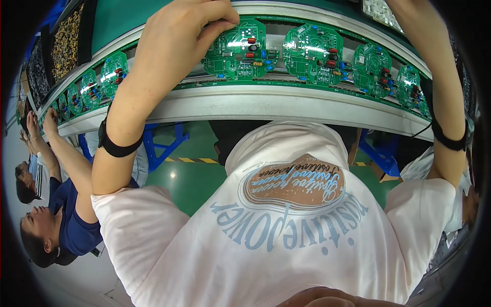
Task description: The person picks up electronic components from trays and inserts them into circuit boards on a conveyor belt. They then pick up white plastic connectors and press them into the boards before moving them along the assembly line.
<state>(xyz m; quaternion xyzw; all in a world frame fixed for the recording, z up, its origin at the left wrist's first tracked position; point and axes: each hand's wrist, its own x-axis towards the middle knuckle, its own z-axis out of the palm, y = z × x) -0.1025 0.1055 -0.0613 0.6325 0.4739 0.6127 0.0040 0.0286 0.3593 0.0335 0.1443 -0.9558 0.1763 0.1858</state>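
At the conveyor line's (266,105) far left end, a co-worker in a blue top (76,225) reaches both hands to its near edge. The left hand (179,36) pinches a round green circuit board (240,51) mid-line, fingers clamped on its edge. More boards (313,53) follow rightward. The right hand is out of view past the top edge; its grip cannot be told.

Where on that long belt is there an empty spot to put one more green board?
The belt is crowded: round green circuit boards sit nearly edge to edge. Only thin gaps show between them. The left hand touches one board. Bare room: the pale front rail below the boards and the green strip behind them.
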